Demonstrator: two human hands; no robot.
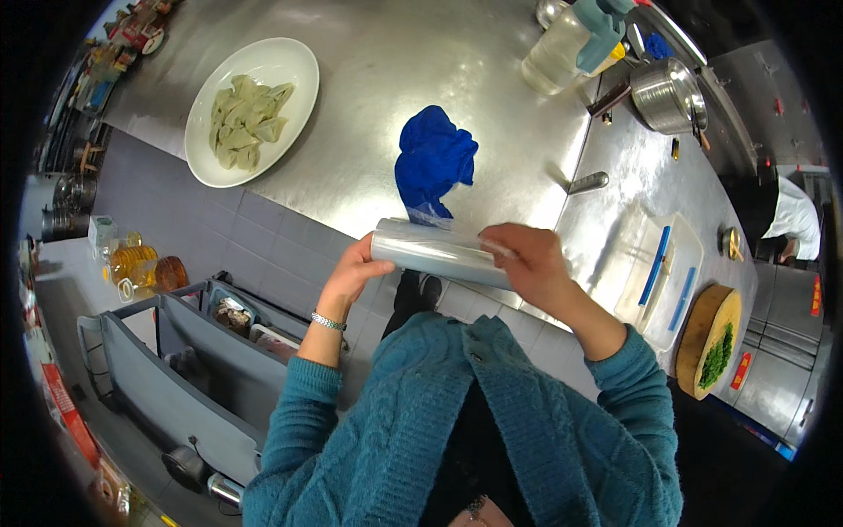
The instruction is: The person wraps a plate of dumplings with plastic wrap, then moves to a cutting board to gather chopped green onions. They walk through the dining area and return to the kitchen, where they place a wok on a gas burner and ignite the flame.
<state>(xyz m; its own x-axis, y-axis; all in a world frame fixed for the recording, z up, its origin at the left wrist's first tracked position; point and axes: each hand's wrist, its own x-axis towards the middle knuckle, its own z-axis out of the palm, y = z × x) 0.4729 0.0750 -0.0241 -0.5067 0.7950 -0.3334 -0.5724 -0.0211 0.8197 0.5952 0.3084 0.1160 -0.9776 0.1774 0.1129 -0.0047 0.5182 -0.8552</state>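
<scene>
A roll of clear plastic film point(438, 253) lies across my two hands at the near edge of the steel worktop. My left hand point(355, 270) holds its left end, with the thumb along the near side. At the right end, my right hand point(530, 263) has its fingers pinched on the film's loose edge. Just beyond the roll, a crumpled blue cloth point(435, 155) rests on the worktop point(355, 165). Farther left stands a white oval plate point(303, 79) with several pale green dumplings point(247, 122) on it.
A water jug point(556, 56) and a steel saucepan point(665, 95) stand at the back right. Nearer are a metal handle point(588, 183), a clear plastic container point(691, 250) and a round wooden chopping block point(698, 336) bearing chopped greens point(716, 357). A grey cart point(191, 395) stands at left; another person's white garment point(793, 217) shows far right.
</scene>
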